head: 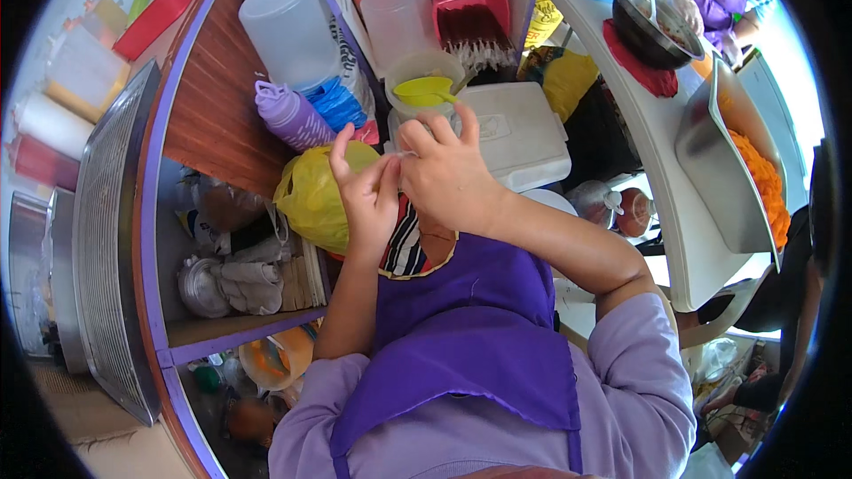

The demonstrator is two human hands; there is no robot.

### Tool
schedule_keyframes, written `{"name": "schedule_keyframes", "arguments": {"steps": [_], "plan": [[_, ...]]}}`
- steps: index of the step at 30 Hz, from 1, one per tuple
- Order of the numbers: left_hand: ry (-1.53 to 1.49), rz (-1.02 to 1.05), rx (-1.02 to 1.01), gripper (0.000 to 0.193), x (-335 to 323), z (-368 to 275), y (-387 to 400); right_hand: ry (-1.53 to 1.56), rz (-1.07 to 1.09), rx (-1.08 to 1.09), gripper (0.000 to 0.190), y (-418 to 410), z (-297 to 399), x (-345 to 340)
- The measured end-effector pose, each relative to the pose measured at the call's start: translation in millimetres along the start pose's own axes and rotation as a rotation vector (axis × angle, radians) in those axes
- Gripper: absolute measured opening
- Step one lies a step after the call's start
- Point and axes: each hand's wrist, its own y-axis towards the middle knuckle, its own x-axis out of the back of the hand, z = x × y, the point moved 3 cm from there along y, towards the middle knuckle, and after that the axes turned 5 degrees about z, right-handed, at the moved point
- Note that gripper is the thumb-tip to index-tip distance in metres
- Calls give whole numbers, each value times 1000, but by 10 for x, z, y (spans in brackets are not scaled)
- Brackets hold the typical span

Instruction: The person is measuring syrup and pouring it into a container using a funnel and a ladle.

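My left hand point(371, 189) and my right hand point(456, 176) meet in front of my purple apron point(459, 346). Their thumbs and fingertips pinch a small, thin, whitish translucent piece point(405, 154), mostly hidden by the fingers; its kind is unclear. Just beyond the hands stands a translucent tub point(406, 66) with a lime-green plastic scoop point(424, 90) in it. A tied yellow plastic bag point(309, 196) lies beside my left hand. To the right of the tub is a closed whitish plastic box point(526, 136), partly behind my right hand.
A purple-edged wooden cabinet point(156, 226) runs along my left, with a lilac bottle point(293, 113) nearby. On the right, a white table point(672, 226) bears a metal bowl point(645, 30) and a steel pan point(709, 166) of orange food. A co-worker's gloved hand point(685, 3) is beside the bowl.
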Motion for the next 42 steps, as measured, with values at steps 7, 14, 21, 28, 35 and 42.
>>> {"name": "schedule_keyframes", "arguments": {"steps": [7, 14, 21, 28, 35, 42], "plan": [[507, 174, -139, 12, 13, -109, -303, 412, 284, -206, 14, -149, -36, -307], [202, 244, -2, 33, 180, 162, -432, -176, 201, 440, 17, -32, 391, -164], [-810, 371, 358, 11, 303, 530, -576, 329, -97, 183, 16, -72, 164, -231], [-869, 417, 481, 7, 120, 589, -687, 931, -2, -147, 28, -610, 87, -847], [-852, 483, 563, 8, -30, 714, -797, 1125, 9, -313, 21, -890, 71, -1119], [-869, 515, 571, 8, -63, 720, -785, 1314, -7, -313, 20, -902, 49, -1273]]}}
